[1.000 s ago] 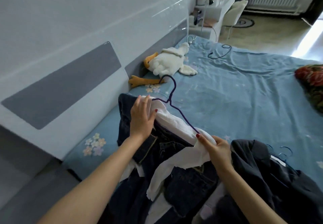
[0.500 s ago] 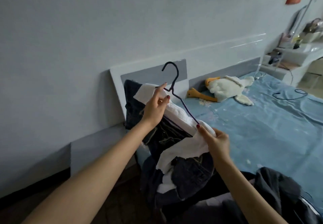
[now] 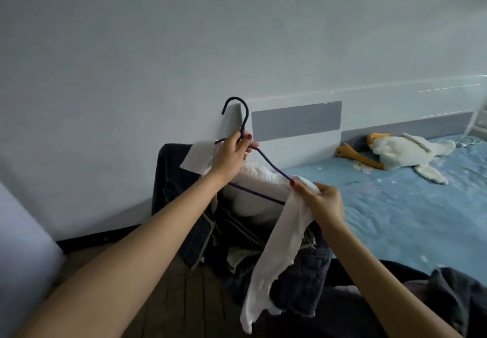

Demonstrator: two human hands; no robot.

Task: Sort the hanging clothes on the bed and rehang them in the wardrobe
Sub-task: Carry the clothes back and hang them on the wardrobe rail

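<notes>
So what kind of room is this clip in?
Most likely a bedroom: a bed with a blue sheet against a headboard, a plush duck lying on it, and a hanger of clothes.

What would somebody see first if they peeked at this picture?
Two hands in the middle: the left hand grips a purple hanger by its neck, and the right hand pinches a white cloth at the hanger's end. A toy duck lies on the blue bed, at right.
</notes>
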